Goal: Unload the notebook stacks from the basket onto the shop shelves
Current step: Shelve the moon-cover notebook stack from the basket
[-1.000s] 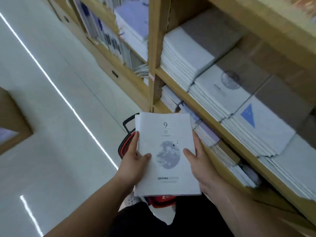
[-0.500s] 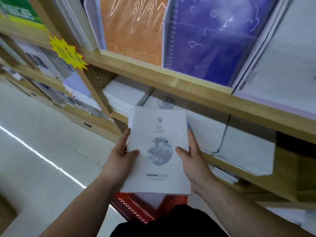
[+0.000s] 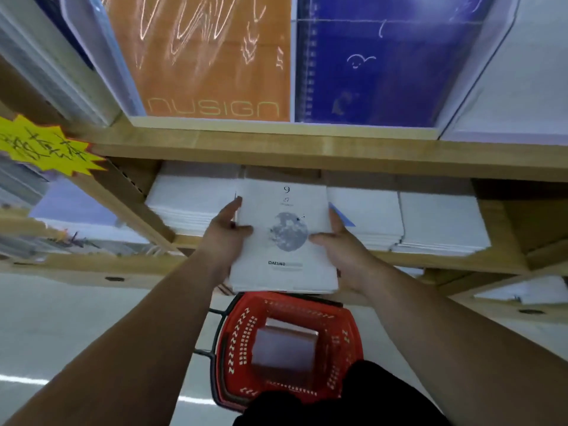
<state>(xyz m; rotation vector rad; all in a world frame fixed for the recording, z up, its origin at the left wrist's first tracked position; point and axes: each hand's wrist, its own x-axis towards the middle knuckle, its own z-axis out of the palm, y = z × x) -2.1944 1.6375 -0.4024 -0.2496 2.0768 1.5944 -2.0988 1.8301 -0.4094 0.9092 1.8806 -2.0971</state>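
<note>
White moon-print notebook stack (image 3: 285, 241) was gripped btwn left hand (image 3: 224, 244) & right hand (image 3: 344, 253), thumbs curled on its cover; red plastic basket (image 3: 236, 339) sat below both hands

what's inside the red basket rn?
One greyish notebook stack lies in the red basket; nothing else shows. The basket's near end is hidden behind dark clothing.

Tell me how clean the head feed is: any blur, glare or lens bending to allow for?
Head view: motion blur smears the orange cover and the grey stack in the red basket; the print on the held notebook stack is legible; the wide lens slants the shelf upright; a bright glare streak crosses the floor.
</note>
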